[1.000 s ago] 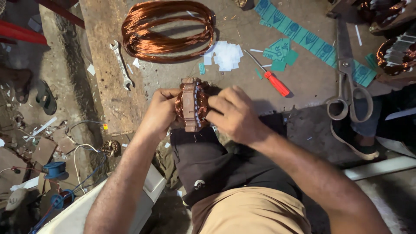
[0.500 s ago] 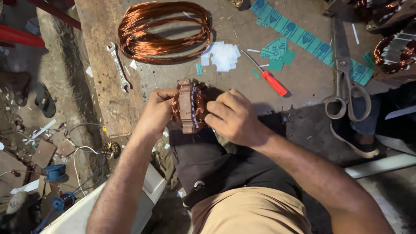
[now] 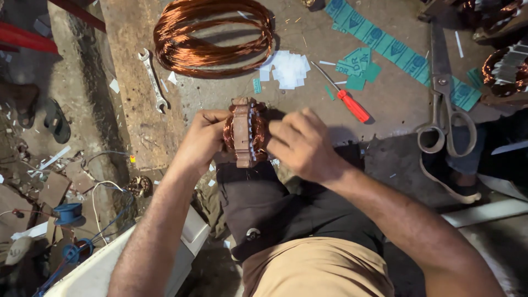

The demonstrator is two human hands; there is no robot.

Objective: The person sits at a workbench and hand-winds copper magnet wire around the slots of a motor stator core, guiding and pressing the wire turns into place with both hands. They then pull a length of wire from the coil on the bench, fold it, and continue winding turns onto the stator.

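The motor stator point(image 3: 245, 132), a stack of rust-brown steel plates with copper windings bulging from both faces, is held on edge above the person's lap, just at the near edge of the worktop point(image 3: 385, 104). White slips of insulation show in its slots on the right-hand face. The left hand point(image 3: 201, 140) grips it from the left, fingers curled round the far side and the thumb on the near side, so the fingers are closed on the stator. The right hand point(image 3: 302, 144) lies against the right face, its fingers bent and pressed onto the windings (whether they pinch anything small there cannot be told).

Beyond the stator, a big coil of copper wire point(image 3: 212, 36) lies flat on the worktop, with a spanner point(image 3: 153, 80) just to its left. To the right of the coil sits a small heap of white paper pieces point(image 3: 289, 69), then a red-handled screwdriver point(image 3: 346, 99) lying aslant. Green paper strips point(image 3: 385, 41) run across the far right part, and large scissors point(image 3: 445, 104) lie shut beside them. Another wound stator point(image 3: 503, 66) rests at the right edge. Off to the left, on the floor, lie wires, scraps and a sandal point(image 3: 58, 121).
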